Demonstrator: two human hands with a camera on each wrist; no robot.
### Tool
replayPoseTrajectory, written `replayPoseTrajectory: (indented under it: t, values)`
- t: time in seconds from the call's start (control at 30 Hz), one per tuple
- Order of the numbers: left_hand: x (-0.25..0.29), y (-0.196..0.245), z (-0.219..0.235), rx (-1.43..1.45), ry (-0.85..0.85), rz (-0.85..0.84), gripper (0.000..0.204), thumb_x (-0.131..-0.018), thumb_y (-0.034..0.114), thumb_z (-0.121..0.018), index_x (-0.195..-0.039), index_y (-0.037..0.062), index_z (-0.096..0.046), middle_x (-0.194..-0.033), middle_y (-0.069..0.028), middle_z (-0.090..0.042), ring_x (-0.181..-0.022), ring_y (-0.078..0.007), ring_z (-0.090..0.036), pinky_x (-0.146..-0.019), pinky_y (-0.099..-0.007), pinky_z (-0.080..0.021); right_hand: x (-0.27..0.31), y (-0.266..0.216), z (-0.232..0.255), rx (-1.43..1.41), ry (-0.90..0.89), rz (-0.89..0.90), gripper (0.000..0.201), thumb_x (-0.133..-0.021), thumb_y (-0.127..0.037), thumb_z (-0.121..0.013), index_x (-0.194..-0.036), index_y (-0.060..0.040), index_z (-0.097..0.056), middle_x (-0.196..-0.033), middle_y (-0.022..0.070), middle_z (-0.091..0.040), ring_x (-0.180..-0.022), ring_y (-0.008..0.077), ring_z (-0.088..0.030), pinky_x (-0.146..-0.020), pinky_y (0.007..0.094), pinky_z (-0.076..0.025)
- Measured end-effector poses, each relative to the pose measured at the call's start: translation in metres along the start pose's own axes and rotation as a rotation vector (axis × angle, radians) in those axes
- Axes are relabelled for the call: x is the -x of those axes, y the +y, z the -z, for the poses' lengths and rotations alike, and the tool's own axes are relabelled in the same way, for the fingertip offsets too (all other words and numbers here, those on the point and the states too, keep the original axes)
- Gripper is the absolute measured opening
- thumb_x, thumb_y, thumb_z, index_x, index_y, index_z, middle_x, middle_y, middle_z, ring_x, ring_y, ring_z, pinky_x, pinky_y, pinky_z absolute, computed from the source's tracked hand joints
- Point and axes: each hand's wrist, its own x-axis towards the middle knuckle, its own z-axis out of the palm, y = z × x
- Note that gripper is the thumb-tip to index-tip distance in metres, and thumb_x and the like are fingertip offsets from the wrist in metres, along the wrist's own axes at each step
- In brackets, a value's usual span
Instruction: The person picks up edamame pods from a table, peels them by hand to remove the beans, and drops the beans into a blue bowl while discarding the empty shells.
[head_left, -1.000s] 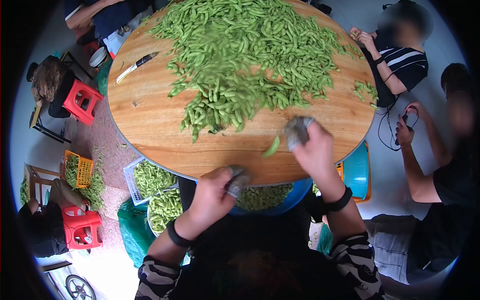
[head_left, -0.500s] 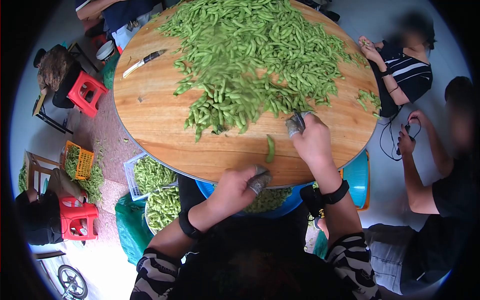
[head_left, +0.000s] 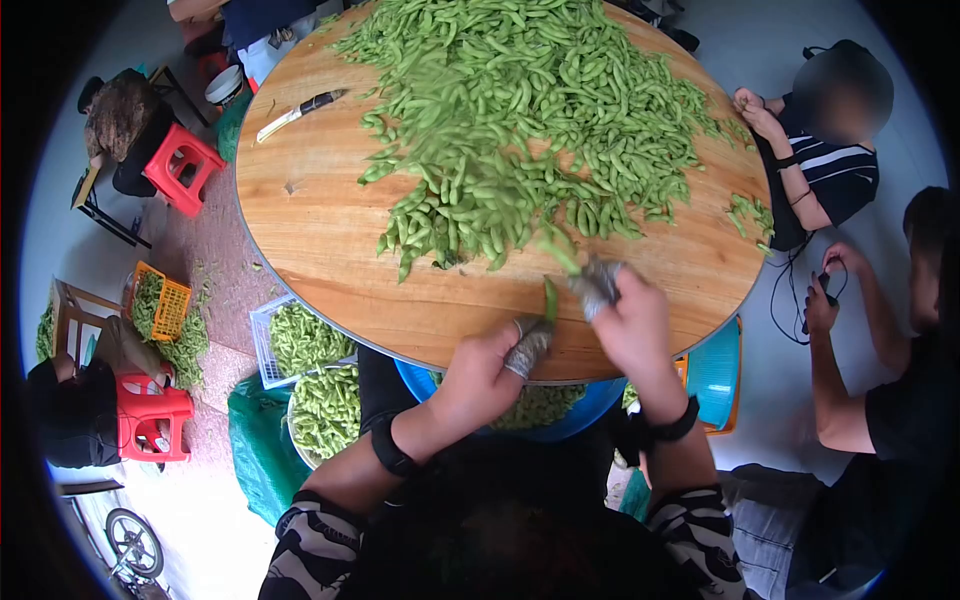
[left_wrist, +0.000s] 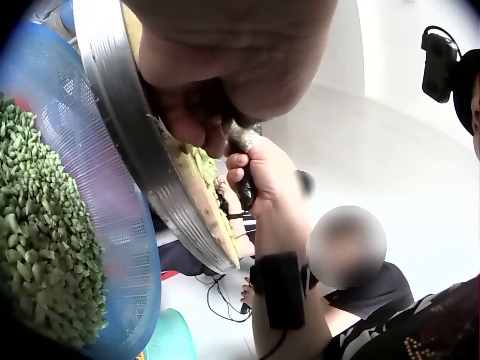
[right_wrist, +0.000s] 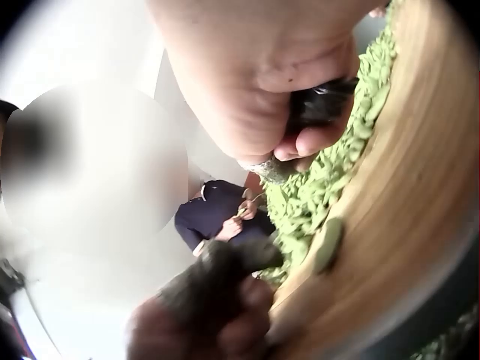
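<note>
My right hand [head_left: 632,315] is over the near part of the round wooden table [head_left: 330,280], its thumb and finger wrapped in silvery tape. They pinch a blurred edamame pod [head_left: 562,250]. Its lower fingers curl round a black handle [right_wrist: 319,105], which the left wrist view also shows; what it belongs to is hidden in the fist. My left hand [head_left: 485,370], also taped, is at the near edge with curled fingers. Its fingertips are right at another single pod [head_left: 550,297]. A large heap of edamame pods [head_left: 530,110] covers the far half of the table.
A blue basket [left_wrist: 127,247] of shelled green beans sits under the table's near edge. A knife [head_left: 300,113] lies on the table at left. A white crate [head_left: 265,340] of pods stands below left. People sit at right, one by the table edge [head_left: 755,270].
The right hand has reached the heap, taken hold of a pod and drawn back nearer the left hand. My left hand has moved right and forward, up to the single pod.
</note>
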Motion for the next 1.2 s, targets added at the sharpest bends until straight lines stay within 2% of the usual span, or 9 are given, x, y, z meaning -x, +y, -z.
replayPoseTrajectory:
  t: [0.03, 0.23, 0.37, 0.57, 0.73, 0.83, 0.93, 1.07, 1.2]
  values:
    - [-0.003, 0.002, -0.002, 0.041, 0.033, 0.012, 0.015, -0.094, 0.011, -0.057, -0.105, 0.0015, -0.062, -0.086, -0.0033, -0.065, -0.072, -0.0084, -0.059, -0.064, -0.0238, -0.049, 0.013, -0.010, 0.000, -0.113, -0.050, -0.047, 0.025, -0.081, -0.022, -0.072, -0.090, -0.0009, -0.062, -0.074, 0.0179, -0.062, -0.066, 0.0350, -0.062, -0.058, 0.0407, -0.048]
    - [-0.004, 0.012, -0.002, 0.648, 0.029, 0.290, 0.017, -0.097, 0.008, -0.052, -0.110, -0.0001, -0.060, -0.091, -0.0023, -0.064, -0.085, -0.0091, -0.062, -0.074, -0.0257, -0.053, 0.061, -0.004, -0.017, -0.077, -0.098, 0.192, 0.020, -0.085, -0.014, -0.064, -0.100, -0.0015, -0.062, -0.085, 0.0172, -0.065, -0.078, 0.0337, -0.065, -0.069, 0.0394, -0.051]
    - [0.009, -0.005, 0.006, 0.394, -0.002, 0.162, 0.016, -0.094, 0.002, -0.053, -0.108, 0.0004, -0.061, -0.090, -0.0028, -0.065, -0.085, -0.0107, -0.062, -0.075, -0.0259, -0.053, 0.067, -0.011, -0.006, -0.327, -0.208, 0.091, 0.041, -0.089, -0.010, -0.057, -0.128, -0.0010, -0.049, -0.103, 0.0204, -0.064, -0.093, 0.0330, -0.065, -0.082, 0.0371, -0.050]
    - [0.015, 0.016, 0.015, 0.318, -0.149, 0.097, 0.014, -0.095, 0.006, -0.055, -0.105, 0.0014, -0.062, -0.089, -0.0015, -0.065, -0.084, -0.0091, -0.058, -0.075, -0.0238, -0.047, 0.069, -0.007, -0.006, -0.553, -0.425, 0.139, 0.035, -0.095, -0.007, -0.049, -0.130, -0.0033, -0.045, -0.084, -0.0009, -0.058, -0.066, 0.0086, -0.053, -0.061, 0.0227, -0.045]
    - [0.019, 0.026, 0.025, 0.518, -0.251, 0.301, 0.013, -0.096, 0.006, -0.053, -0.102, 0.0026, -0.064, -0.091, -0.0014, -0.065, -0.083, -0.0084, -0.055, -0.077, -0.0259, -0.046, 0.069, -0.026, 0.025, -1.039, -0.751, -0.427, 0.038, -0.093, -0.006, -0.047, -0.131, -0.0052, -0.046, -0.088, -0.0010, -0.057, -0.072, 0.0081, -0.052, -0.066, 0.0220, -0.044]
    - [0.021, 0.027, 0.022, 0.433, -0.209, 0.250, 0.009, -0.087, 0.002, -0.060, -0.096, 0.0022, -0.063, -0.088, -0.0071, -0.065, -0.080, -0.0159, -0.060, -0.072, -0.0303, -0.049, 0.071, -0.026, 0.023, -0.919, -0.715, -0.341, 0.041, -0.093, -0.004, -0.046, -0.134, -0.0073, -0.044, -0.085, -0.0013, -0.056, -0.063, 0.0047, -0.047, -0.056, 0.0201, -0.041]
    - [0.025, 0.024, 0.018, -0.534, -0.001, -0.377, 0.027, -0.062, 0.000, -0.068, -0.088, 0.0011, -0.059, -0.082, -0.0181, -0.061, -0.075, -0.0399, -0.060, -0.062, -0.0413, -0.052, 0.076, -0.025, 0.009, -0.780, -0.595, -0.237, 0.043, -0.094, -0.003, -0.046, -0.137, -0.0094, -0.042, -0.084, -0.0019, -0.056, -0.057, 0.0024, -0.042, -0.049, 0.0188, -0.036]
    - [0.030, 0.020, 0.022, -0.642, -0.026, -0.383, 0.020, -0.072, 0.002, -0.069, -0.091, 0.0001, -0.060, -0.080, -0.0132, -0.062, -0.068, -0.0293, -0.061, -0.061, -0.0363, -0.052, 0.076, -0.019, 0.001, -0.982, -0.637, -0.425, 0.037, -0.094, -0.005, -0.047, -0.132, -0.0095, -0.046, -0.083, -0.0018, -0.056, -0.055, 0.0026, -0.041, -0.047, 0.0191, -0.034]
    - [0.030, 0.013, 0.040, 0.659, -0.311, 0.333, 0.018, -0.085, 0.010, -0.068, -0.098, -0.0011, -0.062, -0.079, -0.0044, -0.060, -0.065, -0.0126, -0.057, -0.058, -0.0283, -0.049, 0.078, -0.011, 0.000, -1.431, -0.861, -0.549, 0.021, -0.098, -0.014, -0.045, -0.118, -0.0113, -0.051, -0.075, -0.0008, -0.051, -0.049, 0.0028, -0.035, -0.042, 0.0175, -0.027]
